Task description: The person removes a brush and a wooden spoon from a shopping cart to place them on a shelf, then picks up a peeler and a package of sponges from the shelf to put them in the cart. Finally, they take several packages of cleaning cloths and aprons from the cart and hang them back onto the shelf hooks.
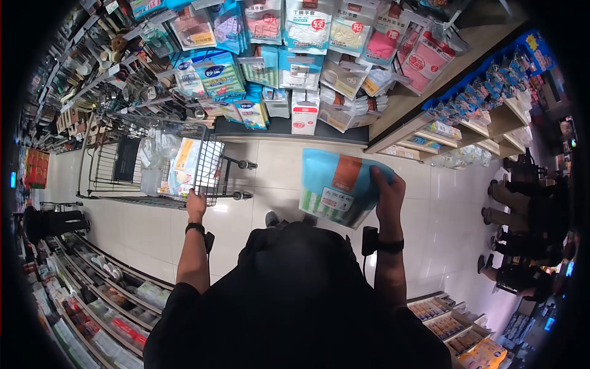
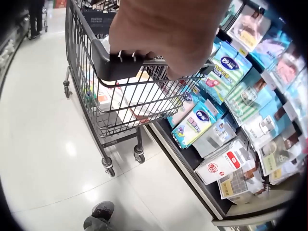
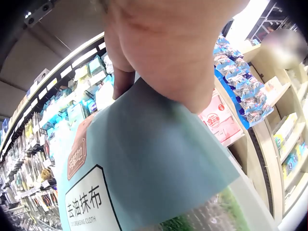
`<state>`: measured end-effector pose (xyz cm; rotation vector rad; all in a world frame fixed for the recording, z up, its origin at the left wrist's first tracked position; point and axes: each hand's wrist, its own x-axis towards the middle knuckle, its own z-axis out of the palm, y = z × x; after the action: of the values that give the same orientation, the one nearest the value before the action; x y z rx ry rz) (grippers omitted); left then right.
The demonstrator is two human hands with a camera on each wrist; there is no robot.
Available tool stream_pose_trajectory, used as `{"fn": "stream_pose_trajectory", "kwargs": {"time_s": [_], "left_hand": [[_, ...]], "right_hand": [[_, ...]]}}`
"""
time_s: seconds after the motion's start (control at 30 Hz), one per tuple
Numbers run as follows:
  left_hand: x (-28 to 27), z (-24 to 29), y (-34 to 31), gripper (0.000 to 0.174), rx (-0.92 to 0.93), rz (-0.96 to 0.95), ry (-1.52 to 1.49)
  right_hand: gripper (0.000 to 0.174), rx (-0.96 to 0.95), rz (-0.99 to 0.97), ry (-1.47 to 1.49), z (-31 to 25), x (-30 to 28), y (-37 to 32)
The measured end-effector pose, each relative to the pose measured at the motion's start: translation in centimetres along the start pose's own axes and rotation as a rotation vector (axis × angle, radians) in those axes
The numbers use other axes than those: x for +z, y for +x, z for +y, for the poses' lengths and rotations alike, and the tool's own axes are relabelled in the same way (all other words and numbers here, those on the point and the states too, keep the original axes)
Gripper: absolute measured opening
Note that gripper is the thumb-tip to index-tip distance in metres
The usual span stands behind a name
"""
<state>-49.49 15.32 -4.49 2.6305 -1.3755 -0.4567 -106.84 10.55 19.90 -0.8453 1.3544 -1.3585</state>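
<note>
My right hand (image 1: 389, 195) pinches the upper corner of a blue packet of degreasing cloths (image 1: 335, 184), thumb on its front. Green-and-white striped cloth shows through the packet's lower window, and in the right wrist view the packet (image 3: 139, 159) fills the lower middle, its label turned to the camera. My left hand (image 1: 195, 206) grips the handle of a dark wire shopping cart (image 1: 212, 160); in the left wrist view that hand (image 2: 166, 36) is curled over the black handle bar (image 2: 113, 65). Inside the cart lie clear plastic bags (image 1: 157, 154) and a white-and-orange printed packet (image 1: 187, 155).
A rack of hanging glove packets (image 1: 307, 24) and cloth packets (image 1: 221, 74) faces me. To its right stand wooden shelves (image 1: 467, 132) with a blue strip of small bags. Lower shelves (image 1: 110, 301) line the left behind me. Several people (image 1: 522, 215) stand at the far right.
</note>
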Motion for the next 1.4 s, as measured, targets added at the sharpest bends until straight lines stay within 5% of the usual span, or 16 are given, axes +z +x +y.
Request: {"fn": "stream_pose_trajectory", "kwargs": {"time_s": [0.13, 0.23, 0.3, 0.4, 0.47, 0.57, 0.67, 0.8, 1.4], "left_hand": [[-0.6, -0.7, 1.0, 0.057, -0.092, -0.098, -0.061], [-0.2, 1.5, 0.4, 0.069, -0.088, 0.021, 0.005], [-1.0, 7.3, -1.4, 0.075, 0.169, 0.145, -0.387], [-9.6, 21.7, -8.3, 0.056, 0.346, -0.395, -1.047], [-12.9, 27.8, -11.3, 0.054, 0.558, -0.533, -1.252], [-15.6, 33.2, -13.9, 0.043, 0.604, -0.711, -1.408], [-15.2, 33.4, -13.4, 0.029, 0.471, -0.768, -1.161], [-15.7, 34.0, -14.7, 0.019, 0.406, -0.700, -1.198], [-15.6, 34.0, -15.4, 0.020, 0.352, -0.670, -1.243]], "right_hand": [[0.024, 0.010, -0.001, 0.004, 0.2, 0.6, 0.4], [0.024, -0.003, -0.014, -0.006, 0.5, 1.0, 0.5], [0.025, 0.012, 0.003, 0.019, 0.3, 1.6, 0.4], [0.025, -0.001, -0.035, -0.007, 0.4, 2.3, 0.6], [0.025, 0.012, -0.046, -0.003, -0.1, 3.1, 0.5], [0.024, 0.043, -0.067, 0.047, -0.3, 4.3, 0.2], [0.024, 0.054, -0.074, 0.067, -0.6, 4.4, -0.1], [0.024, 0.053, -0.087, 0.001, -0.1, 3.6, -0.3], [0.029, 0.062, -0.088, 0.026, 0.0, 3.8, -0.2]]}}
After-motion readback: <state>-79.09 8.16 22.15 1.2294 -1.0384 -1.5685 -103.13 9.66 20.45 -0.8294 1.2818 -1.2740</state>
